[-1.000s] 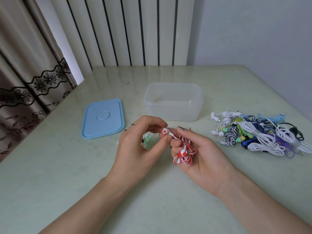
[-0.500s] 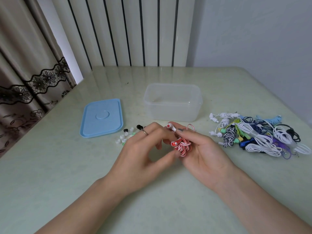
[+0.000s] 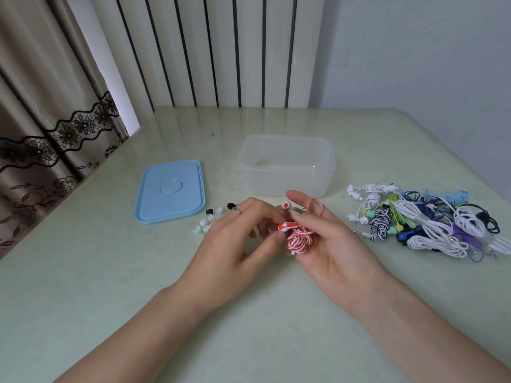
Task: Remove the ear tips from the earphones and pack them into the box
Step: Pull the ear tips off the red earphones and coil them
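1. While both forearms reach in from the bottom of the frame, the hands meet at centre, just above the pale green worktop [image 3: 83, 313].
2. Right hand [image 3: 329, 244]: grip closed round a red-and-white coiled earphone [image 3: 298, 239], the coil lying in the curled fingers; one earbud [image 3: 285, 206] sticks up between thumb and forefinger.
3. Left hand [image 3: 235, 244]: fingers curled in toward that earphone, tips at the red earbud body. Whether they actually pinch it, cannot tell. A ring shows on one finger.
4. Loose ear tips [image 3: 206, 221], white, black and one green, lie scattered on the worktop just left of the left hand, partly hidden behind it.
5. Clear plastic box [image 3: 287, 167]: open, upright, just above the hands at centre. Nothing can be made out inside it.
6. Blue lid [image 3: 171, 190]: flat on the worktop, left of the box, apart from it.
7. Pile of coiled earphones [image 3: 423, 222] at right of frame: white, black, blue, green, striped cords tangled together, well clear of the right hand.
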